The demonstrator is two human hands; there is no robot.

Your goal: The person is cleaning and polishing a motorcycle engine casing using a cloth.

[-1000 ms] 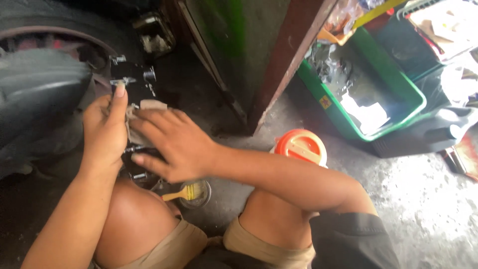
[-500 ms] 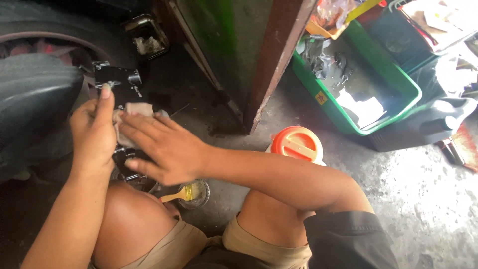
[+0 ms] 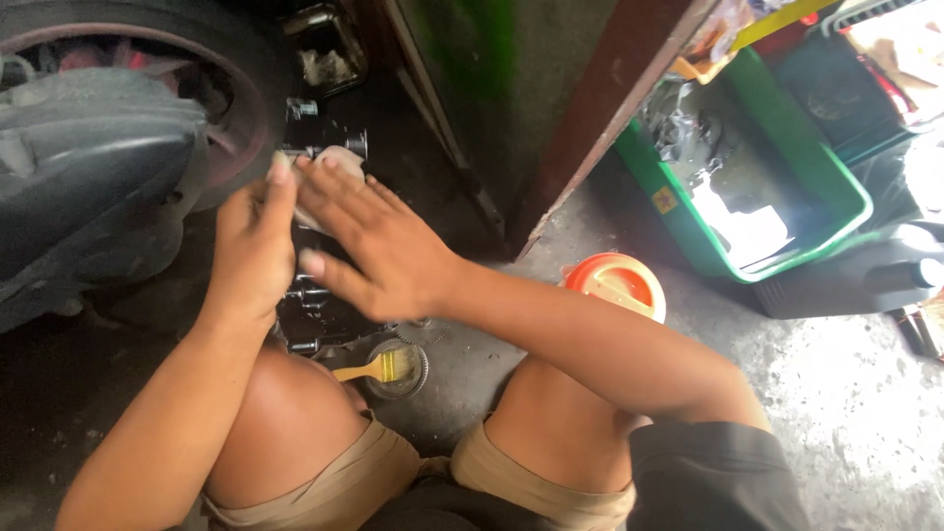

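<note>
Both hands, left hand [image 3: 254, 246] and right hand [image 3: 379, 251], hide most of a pale rag [image 3: 339, 162].

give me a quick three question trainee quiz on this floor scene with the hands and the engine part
1. True or false: the yellow-handled paintbrush lies in a round metal dish.
2. What do both hands press against the dark metal engine part? A) pale crumpled cloth B) a blue sponge C) a wire brush
3. Which side of the right hand is the orange-lidded plastic tub on in the picture?

Key
1. True.
2. A: the pale crumpled cloth sits between the left hand and right hand.
3. To its right, on the concrete floor.
</note>
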